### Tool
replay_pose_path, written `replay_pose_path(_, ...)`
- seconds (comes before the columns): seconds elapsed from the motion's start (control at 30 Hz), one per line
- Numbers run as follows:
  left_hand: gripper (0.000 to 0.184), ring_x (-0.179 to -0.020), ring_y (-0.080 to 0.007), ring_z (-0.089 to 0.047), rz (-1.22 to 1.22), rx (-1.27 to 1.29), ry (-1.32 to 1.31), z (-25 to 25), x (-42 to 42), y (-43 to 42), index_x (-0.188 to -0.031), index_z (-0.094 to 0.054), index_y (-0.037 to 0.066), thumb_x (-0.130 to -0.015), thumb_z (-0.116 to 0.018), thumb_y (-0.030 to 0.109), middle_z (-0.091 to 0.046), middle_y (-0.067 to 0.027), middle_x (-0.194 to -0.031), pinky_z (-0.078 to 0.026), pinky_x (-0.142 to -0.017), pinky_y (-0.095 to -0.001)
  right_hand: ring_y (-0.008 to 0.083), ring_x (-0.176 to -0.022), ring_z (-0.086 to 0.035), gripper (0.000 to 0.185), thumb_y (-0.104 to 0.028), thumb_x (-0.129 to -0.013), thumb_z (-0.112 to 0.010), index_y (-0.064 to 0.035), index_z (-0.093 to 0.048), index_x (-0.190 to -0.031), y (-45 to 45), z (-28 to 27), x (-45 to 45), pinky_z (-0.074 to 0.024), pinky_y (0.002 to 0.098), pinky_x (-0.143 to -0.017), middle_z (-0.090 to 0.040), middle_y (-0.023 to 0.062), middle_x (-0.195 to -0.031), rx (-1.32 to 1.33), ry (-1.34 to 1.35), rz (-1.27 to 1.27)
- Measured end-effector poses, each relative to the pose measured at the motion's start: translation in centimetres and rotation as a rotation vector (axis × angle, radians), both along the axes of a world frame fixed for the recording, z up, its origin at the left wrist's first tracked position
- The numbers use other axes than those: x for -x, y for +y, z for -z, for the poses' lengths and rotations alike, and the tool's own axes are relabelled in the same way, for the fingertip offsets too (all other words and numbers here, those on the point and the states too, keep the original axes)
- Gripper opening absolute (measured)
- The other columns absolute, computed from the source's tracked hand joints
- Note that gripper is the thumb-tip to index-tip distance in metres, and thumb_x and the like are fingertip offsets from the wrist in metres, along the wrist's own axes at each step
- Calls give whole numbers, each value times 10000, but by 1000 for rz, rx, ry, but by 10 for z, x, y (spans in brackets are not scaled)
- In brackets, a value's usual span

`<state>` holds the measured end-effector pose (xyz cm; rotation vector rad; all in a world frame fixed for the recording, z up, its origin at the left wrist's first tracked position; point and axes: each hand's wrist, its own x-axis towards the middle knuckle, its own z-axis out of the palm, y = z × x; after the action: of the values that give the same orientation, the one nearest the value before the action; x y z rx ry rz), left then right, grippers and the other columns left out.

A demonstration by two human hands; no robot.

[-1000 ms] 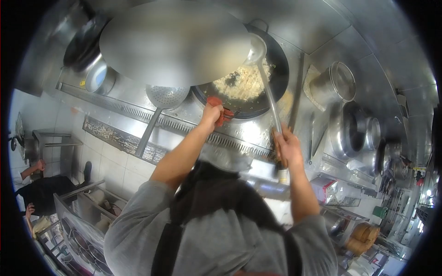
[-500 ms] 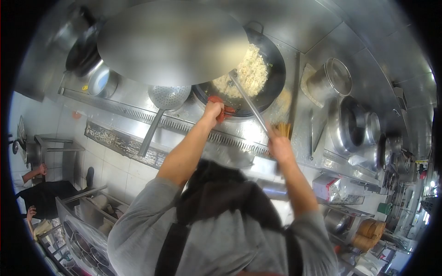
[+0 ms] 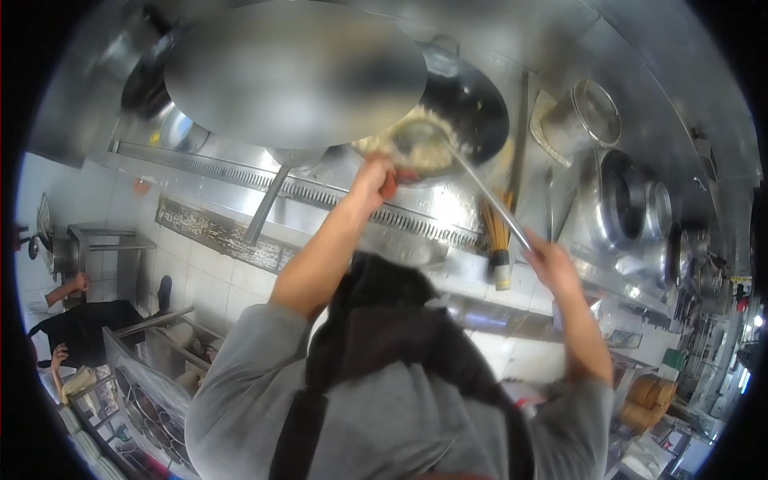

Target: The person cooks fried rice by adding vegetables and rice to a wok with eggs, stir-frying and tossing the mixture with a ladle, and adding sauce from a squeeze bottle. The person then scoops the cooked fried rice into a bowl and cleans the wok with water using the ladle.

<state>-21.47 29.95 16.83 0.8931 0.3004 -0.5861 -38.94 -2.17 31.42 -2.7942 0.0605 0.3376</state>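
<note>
My left hand (image 3: 373,178) is closed around a red cloth (image 3: 390,186) at the near edge of a black wok (image 3: 484,96). The wok is tilted, with pale yellow fried rice (image 3: 440,118) gathered on its near side. My right hand (image 3: 552,264) grips the end of a long metal ladle (image 3: 490,196), whose round bowl lies in the rice, smeared by motion. A large blurred oval hides the wok's left part. Whether the cloth wraps a wok handle or the rim, I cannot tell.
Left of the wok, a perforated skimmer (image 3: 270,202) rests across the stove edge. A bamboo brush (image 3: 499,240) stands beside my right hand. Farther right are a cylindrical metal strainer (image 3: 582,120) and metal pots (image 3: 606,208). Another person (image 3: 84,324) is at the far left.
The wok's near side has lifted and the rice has slid toward me. My right hand has moved right and slightly down with the ladle, uncovering the bamboo brush.
</note>
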Motion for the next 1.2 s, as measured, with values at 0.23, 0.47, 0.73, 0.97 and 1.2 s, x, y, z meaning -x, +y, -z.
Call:
replay_pose_path(0.23,369,-400,-157,-477,-135,-260,101,-34,115,21,-1026,-517,32,-675,-411,-10,-662,-216,-800,-315,-326,-249,371,-684,-626,539,-136,-822,-638,-157,-484,-1338,31,25,7,-489,458,-634,-632,214,-770,95,-287,-36)
replay_pose_path(0.47,132,-714,-244,-679,-39,-76,-36,-33,13,16,-673,-453,68,-714,-387,-39,-657,-233,-859,-335,-368,-280,358,-691,-638,533,-96,-816,-631,-135,-490,-1328,1,7,16,-498,450,-621,-630,200,-796,-25,-13,-45)
replay_pose_path(0.73,232,-661,-245,-674,-222,-49,-38,-39,64,16,-883,-435,63,-700,-365,-61,-644,-268,-874,-273,-302,-258,370,-695,-620,505,-34,-821,-584,-60,-486,-1315,39,27,2,-492,449,-648,-613,218,-832,-118,-338,43)
replay_pose_path(0.97,257,-377,-152,-437,-185,-152,-50,-47,12,2,-930,-404,95,-726,-373,-57,-648,-243,-788,-263,-317,-262,291,-612,-534,492,-48,-837,-546,-22,-468,-1322,54,25,6,-453,379,-644,-576,216,-767,-168,-411,294)
replay_pose_path(1.2,300,-399,-199,-529,-274,-363,-486,6,62,20,-1068,-383,33,-779,-450,-8,-605,-171,-750,-362,-303,-321,408,-742,-602,560,-40,-822,-559,-21,-405,-1360,70,74,-9,-473,465,-683,-626,245,-888,-55,-281,454)
